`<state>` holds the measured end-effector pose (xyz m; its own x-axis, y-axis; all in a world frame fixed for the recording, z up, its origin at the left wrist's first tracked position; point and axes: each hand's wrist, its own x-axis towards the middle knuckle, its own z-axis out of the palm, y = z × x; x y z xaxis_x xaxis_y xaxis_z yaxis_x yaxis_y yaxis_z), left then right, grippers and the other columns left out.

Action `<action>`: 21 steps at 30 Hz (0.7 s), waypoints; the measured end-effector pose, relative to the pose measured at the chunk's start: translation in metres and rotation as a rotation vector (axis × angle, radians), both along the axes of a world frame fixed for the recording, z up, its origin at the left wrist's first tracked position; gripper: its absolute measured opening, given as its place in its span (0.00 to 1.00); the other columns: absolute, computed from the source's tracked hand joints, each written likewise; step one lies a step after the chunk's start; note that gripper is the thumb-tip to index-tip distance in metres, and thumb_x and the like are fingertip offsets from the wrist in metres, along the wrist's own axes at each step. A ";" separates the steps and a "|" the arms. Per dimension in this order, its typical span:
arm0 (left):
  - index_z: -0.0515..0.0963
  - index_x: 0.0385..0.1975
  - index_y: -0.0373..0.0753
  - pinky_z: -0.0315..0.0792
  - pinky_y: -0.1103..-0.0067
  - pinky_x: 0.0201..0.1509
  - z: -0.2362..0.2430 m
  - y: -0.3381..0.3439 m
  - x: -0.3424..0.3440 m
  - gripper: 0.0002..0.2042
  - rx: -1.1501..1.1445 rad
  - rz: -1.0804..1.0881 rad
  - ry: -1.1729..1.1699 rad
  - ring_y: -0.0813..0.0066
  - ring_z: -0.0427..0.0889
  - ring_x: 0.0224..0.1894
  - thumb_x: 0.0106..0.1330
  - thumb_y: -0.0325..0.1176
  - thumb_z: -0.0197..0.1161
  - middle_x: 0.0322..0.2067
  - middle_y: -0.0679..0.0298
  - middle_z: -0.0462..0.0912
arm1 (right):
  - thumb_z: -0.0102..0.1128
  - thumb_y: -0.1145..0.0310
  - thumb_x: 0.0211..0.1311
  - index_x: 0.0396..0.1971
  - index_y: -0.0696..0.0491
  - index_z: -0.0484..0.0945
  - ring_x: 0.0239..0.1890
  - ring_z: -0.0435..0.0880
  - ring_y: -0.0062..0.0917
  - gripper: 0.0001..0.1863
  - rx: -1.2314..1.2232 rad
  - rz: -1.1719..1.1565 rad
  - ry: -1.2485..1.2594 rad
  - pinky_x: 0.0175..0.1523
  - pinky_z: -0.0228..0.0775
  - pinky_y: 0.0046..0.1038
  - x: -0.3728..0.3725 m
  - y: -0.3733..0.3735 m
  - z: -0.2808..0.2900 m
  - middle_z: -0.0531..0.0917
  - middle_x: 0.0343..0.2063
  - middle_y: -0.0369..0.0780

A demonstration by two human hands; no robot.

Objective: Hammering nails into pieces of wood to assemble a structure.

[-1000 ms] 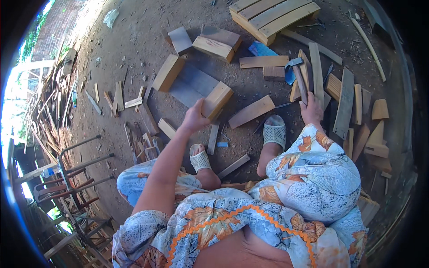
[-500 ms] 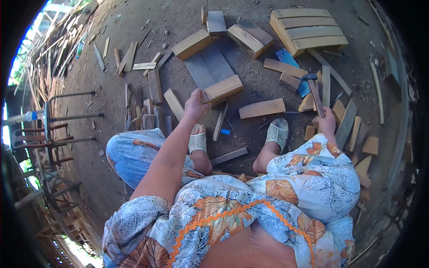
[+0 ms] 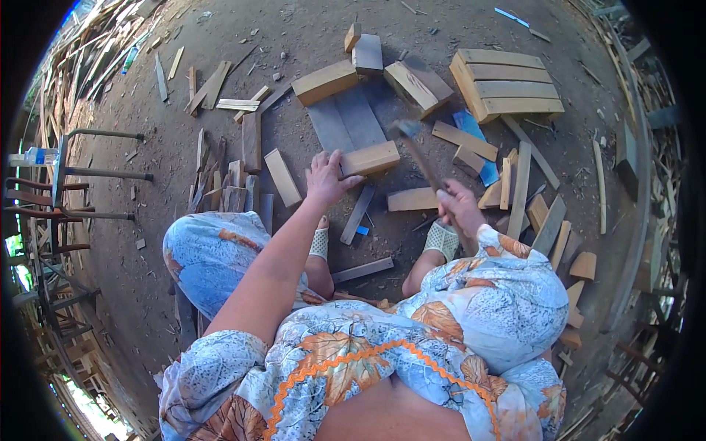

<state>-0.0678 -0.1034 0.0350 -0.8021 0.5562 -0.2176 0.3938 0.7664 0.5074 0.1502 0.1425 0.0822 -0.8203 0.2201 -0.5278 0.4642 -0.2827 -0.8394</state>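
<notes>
My left hand (image 3: 329, 178) is at the left end of a pale wooden block (image 3: 371, 158), its fingers spread and thumb along the near side. The block lies across the near end of flat grey boards (image 3: 347, 121), with another wooden block (image 3: 325, 82) across their far end. My right hand (image 3: 460, 207) is closed around the wooden handle of a hammer (image 3: 423, 162). The hammer's head is raised to the right of the near block and blurred by motion. Whether a nail is in the block cannot be made out.
A slatted wooden piece (image 3: 511, 84) lies at the far right beside a blue sheet (image 3: 478, 147). Loose wood offcuts (image 3: 283, 178) are scattered on the dirt floor around my sandalled feet. A metal-legged frame (image 3: 103, 174) stands at the left.
My right hand has lifted the hammer and brought it leftward from beside my right knee toward the near block. My left hand's fingers have spread at the block's end.
</notes>
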 end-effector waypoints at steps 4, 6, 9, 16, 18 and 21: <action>0.64 0.63 0.47 0.52 0.45 0.66 -0.004 0.025 0.009 0.35 -0.139 -0.108 0.341 0.53 0.58 0.67 0.57 0.55 0.65 0.57 0.56 0.68 | 0.55 0.63 0.68 0.52 0.55 0.74 0.16 0.69 0.08 0.17 0.154 -0.001 -0.020 0.21 0.62 0.14 0.002 -0.010 -0.012 0.72 0.19 0.30; 0.65 0.62 0.47 0.49 0.44 0.65 -0.002 0.033 0.007 0.33 -0.109 -0.173 0.308 0.54 0.57 0.67 0.59 0.55 0.63 0.57 0.57 0.68 | 0.55 0.63 0.68 0.52 0.56 0.75 0.17 0.69 0.10 0.17 0.261 -0.007 0.002 0.22 0.63 0.15 0.004 -0.011 -0.014 0.72 0.19 0.30; 0.65 0.60 0.47 0.54 0.48 0.64 0.003 0.037 0.006 0.31 -0.214 -0.158 0.183 0.56 0.62 0.63 0.60 0.53 0.63 0.54 0.60 0.70 | 0.56 0.62 0.68 0.54 0.55 0.74 0.18 0.70 0.11 0.19 0.464 0.043 0.129 0.23 0.64 0.17 0.001 -0.008 -0.017 0.73 0.20 0.31; 0.64 0.57 0.47 0.60 0.56 0.53 0.012 0.039 0.003 0.29 -0.243 -0.198 0.208 0.59 0.68 0.53 0.59 0.52 0.64 0.48 0.60 0.71 | 0.53 0.57 0.70 0.56 0.54 0.74 0.21 0.72 0.12 0.21 0.300 0.039 -0.089 0.28 0.66 0.18 0.002 -0.003 0.001 0.73 0.20 0.31; 0.64 0.55 0.47 0.59 0.57 0.52 0.011 0.038 0.006 0.28 -0.238 -0.206 0.217 0.59 0.68 0.53 0.59 0.52 0.64 0.47 0.60 0.71 | 0.52 0.56 0.70 0.56 0.54 0.74 0.22 0.72 0.12 0.22 0.273 -0.016 -0.046 0.28 0.67 0.19 0.007 -0.002 0.005 0.73 0.20 0.31; 0.63 0.54 0.47 0.60 0.58 0.51 0.009 0.039 0.006 0.29 -0.259 -0.208 0.191 0.59 0.68 0.51 0.58 0.52 0.65 0.47 0.59 0.70 | 0.53 0.53 0.70 0.53 0.54 0.75 0.21 0.73 0.14 0.22 0.392 -0.048 0.281 0.29 0.67 0.21 0.005 -0.003 0.000 0.73 0.17 0.33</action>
